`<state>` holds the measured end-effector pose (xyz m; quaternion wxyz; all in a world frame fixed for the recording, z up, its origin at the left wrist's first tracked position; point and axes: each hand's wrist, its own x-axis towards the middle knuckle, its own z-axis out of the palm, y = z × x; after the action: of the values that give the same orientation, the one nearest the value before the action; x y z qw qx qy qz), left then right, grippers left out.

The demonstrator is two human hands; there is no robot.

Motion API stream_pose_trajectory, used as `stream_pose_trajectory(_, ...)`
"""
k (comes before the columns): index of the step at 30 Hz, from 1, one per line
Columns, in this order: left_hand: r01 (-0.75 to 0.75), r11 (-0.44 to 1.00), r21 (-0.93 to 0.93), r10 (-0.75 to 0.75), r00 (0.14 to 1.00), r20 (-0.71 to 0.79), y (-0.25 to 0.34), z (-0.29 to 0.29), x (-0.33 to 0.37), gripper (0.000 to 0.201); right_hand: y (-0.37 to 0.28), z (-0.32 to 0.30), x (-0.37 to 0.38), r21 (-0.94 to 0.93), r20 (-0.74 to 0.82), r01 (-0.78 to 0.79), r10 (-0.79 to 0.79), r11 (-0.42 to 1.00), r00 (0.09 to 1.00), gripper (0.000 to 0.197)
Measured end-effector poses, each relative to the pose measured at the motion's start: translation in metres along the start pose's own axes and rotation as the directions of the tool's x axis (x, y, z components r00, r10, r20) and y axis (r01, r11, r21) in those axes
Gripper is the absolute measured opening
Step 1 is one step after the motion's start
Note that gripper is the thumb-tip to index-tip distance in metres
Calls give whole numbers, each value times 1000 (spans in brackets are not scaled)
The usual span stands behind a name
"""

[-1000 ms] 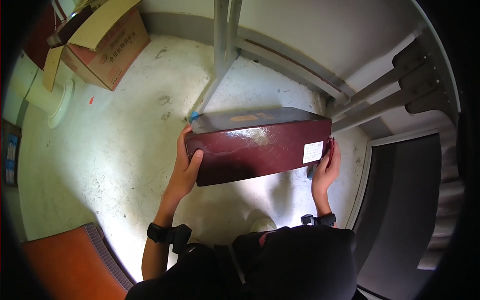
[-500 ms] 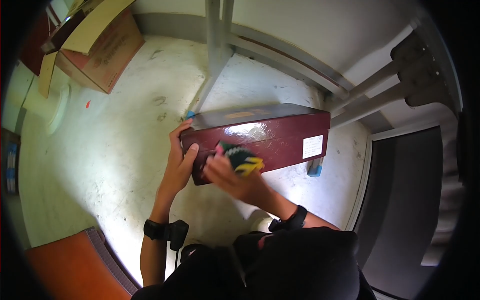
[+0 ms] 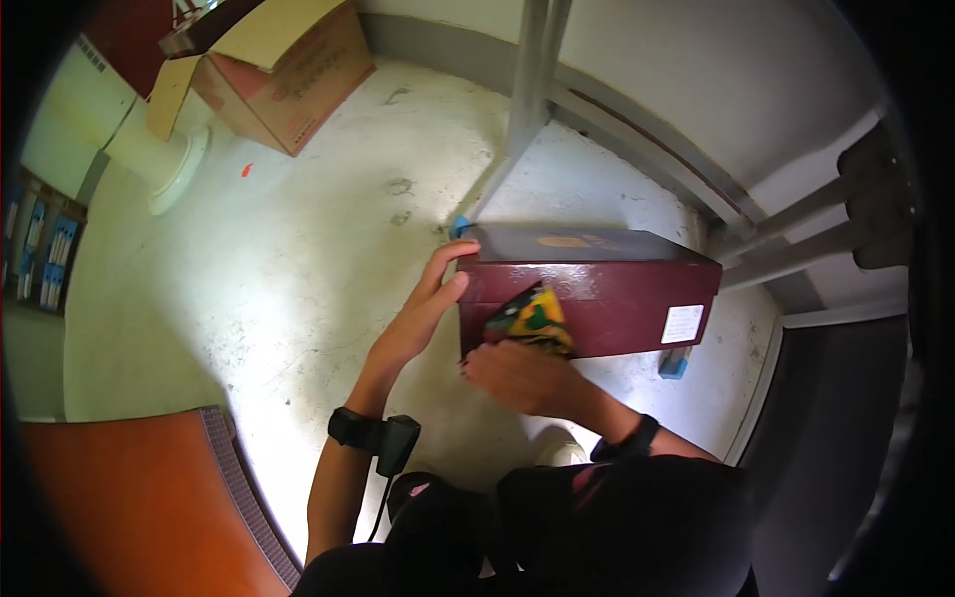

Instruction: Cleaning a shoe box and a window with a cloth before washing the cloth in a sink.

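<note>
A dark maroon, glossy box (image 3: 627, 308) with a white label at its right end is in front of me. My left hand (image 3: 413, 313) holds the box's left end, fingers over the top edge and thumb on the near side. In my right hand (image 3: 532, 380) is a bunched patterned cloth (image 3: 542, 316) in green, yellow and black, which lies against the lower left of the near side. The right fingertips are at the box's lower left edge, partly hidden by the back of the hand.
An open cardboard carton (image 3: 298, 95) stands on the floor at the far left. Metal legs (image 3: 532, 90) with blue feet rise behind the box. An orange-brown surface (image 3: 119, 497) fills the near left, and a dark panel (image 3: 816, 418) is on the right.
My right hand has moved lower along the box's near side with the cloth, which shows more yellow. The left hand keeps its hold. The whole scene has shifted right in view.
</note>
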<state>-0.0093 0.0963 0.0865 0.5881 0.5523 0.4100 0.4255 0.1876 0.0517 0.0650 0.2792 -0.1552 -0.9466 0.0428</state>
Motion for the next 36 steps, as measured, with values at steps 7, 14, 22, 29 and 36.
stream_pose_trajectory(7, 46, 998, 34, -46, 999, 14, 12, -13, 12, 39, 29, -30, 42, -161, -208, -372, 337, 914, 918, 36)
stream_pose_trajectory(14, 74, 995, 62, -81, 988, 128, 21, -26, 6, 43, 6, -9, 30, -22, -93, -35, 32, 999, 995, 29)
stream_pose_trajectory(22, 49, 999, 3, -49, 996, 71, 12, -24, 13, 41, 31, -38, 31, -140, -271, -368, 322, 919, 907, 34)
stream_pose_trajectory(29, 36, 999, 3, -36, 999, 15, 17, -19, 12, 38, 40, -59, 4, -263, -31, -398, 405, 879, 914, 35)
stream_pose_trajectory(36, -25, 977, 211, 57, 988, -146, 13, 20, -23, 39, 61, -150, -144, 101, -476, -886, 804, 452, 356, 33)
